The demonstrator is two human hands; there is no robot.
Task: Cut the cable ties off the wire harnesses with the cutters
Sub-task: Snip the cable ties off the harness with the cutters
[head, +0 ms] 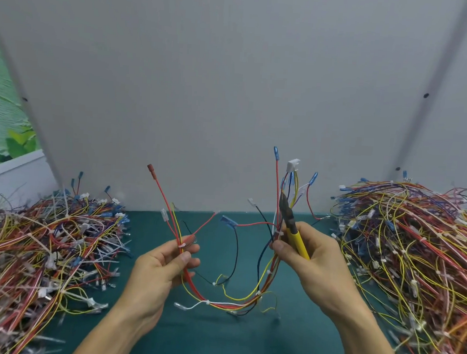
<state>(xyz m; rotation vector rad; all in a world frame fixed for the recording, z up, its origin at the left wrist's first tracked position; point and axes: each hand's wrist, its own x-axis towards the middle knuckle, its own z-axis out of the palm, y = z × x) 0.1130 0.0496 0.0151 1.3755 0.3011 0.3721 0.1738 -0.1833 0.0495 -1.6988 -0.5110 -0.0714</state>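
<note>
I hold one wire harness point(218, 300) of red, yellow, white and dark wires in a U-shaped loop above the green table. My left hand point(162, 266) pinches its left branch just below a white cable tie point(181, 245). My right hand point(306, 259) grips the yellow-handled cutters point(292, 230), dark jaws pointing up, and its thumb and fingers also pinch the harness's right branch beside another white cable tie point(279, 233). Further white ties sit along the loop's bottom. The right branch ends in a white connector point(293, 164) and blue terminals.
A large heap of tangled harnesses point(414, 258) fills the right of the green table point(215, 341). Another heap point(42, 246) with loose white tie pieces lies on the left. A grey panel wall point(232, 94) stands close behind.
</note>
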